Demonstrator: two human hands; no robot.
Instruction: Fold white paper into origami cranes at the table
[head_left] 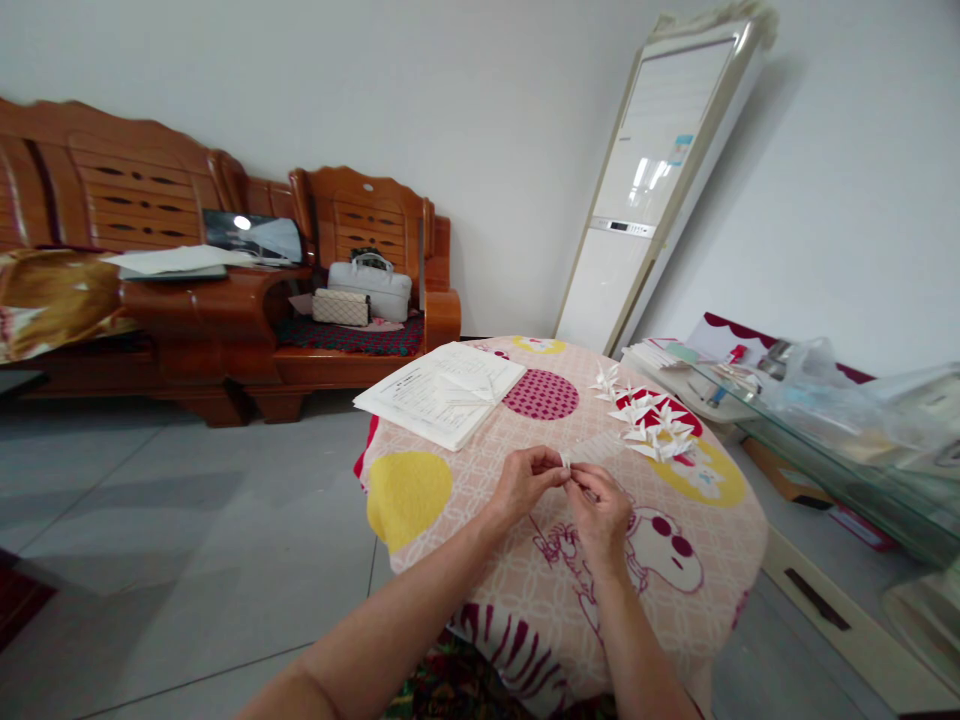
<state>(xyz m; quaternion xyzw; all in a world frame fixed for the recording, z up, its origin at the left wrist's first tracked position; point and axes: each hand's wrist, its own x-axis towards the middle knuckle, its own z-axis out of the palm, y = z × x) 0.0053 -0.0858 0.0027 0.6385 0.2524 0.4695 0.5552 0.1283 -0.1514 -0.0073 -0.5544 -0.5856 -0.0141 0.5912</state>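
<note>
Both hands meet over the middle of the cloth-covered round table point(480, 520). My left hand point(523, 482) pinches a small piece of folded white paper point(565, 461) from the left. From the right, my right hand point(602, 510) closes its fingertips on the same piece. Most of the paper is hidden by the fingers, so its shape is hard to make out. Beyond the hands, to the right, lies a group of several folded white paper cranes point(652, 415). A stack of printed sheets point(420, 400) rests at the table's far left, with a loose folded paper on top.
At the right stands a glass-topped cabinet point(847, 450) bearing a clear plastic bag point(814, 385) and papers. A tall white air conditioner point(645, 190) leans into view behind the table. Wooden seats point(360, 210) with bags point(375, 290) line the wall at left.
</note>
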